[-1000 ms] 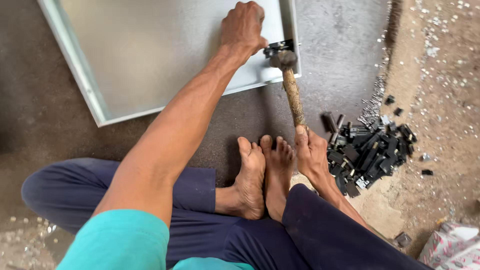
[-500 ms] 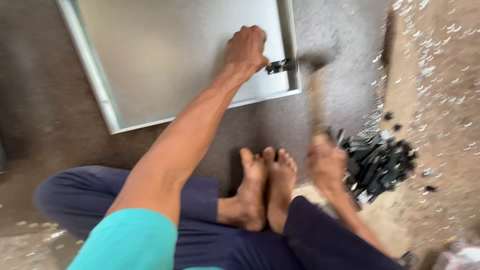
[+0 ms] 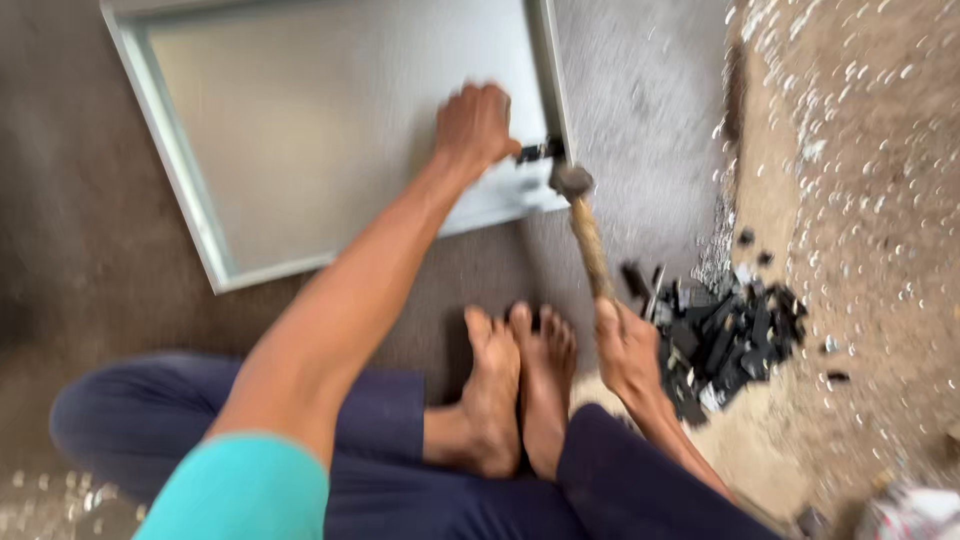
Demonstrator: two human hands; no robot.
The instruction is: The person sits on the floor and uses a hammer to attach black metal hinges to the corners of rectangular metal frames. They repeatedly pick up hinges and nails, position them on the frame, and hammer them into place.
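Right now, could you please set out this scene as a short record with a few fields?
Left hand: left hand pressed on the grey metal tray, fingers at a small black piece on its right rim.
Right hand: right hand grips the wooden handle of a hammer; its head sits at the tray rim beside the black piece.
Nearby: pile of black pieces on the ground, right of the bare feet.
Image: motion blur; contact unclear.

Wooden-handled hammer point(image 3: 585, 225) head-down at grey tray's point(image 3: 180, 170) corner
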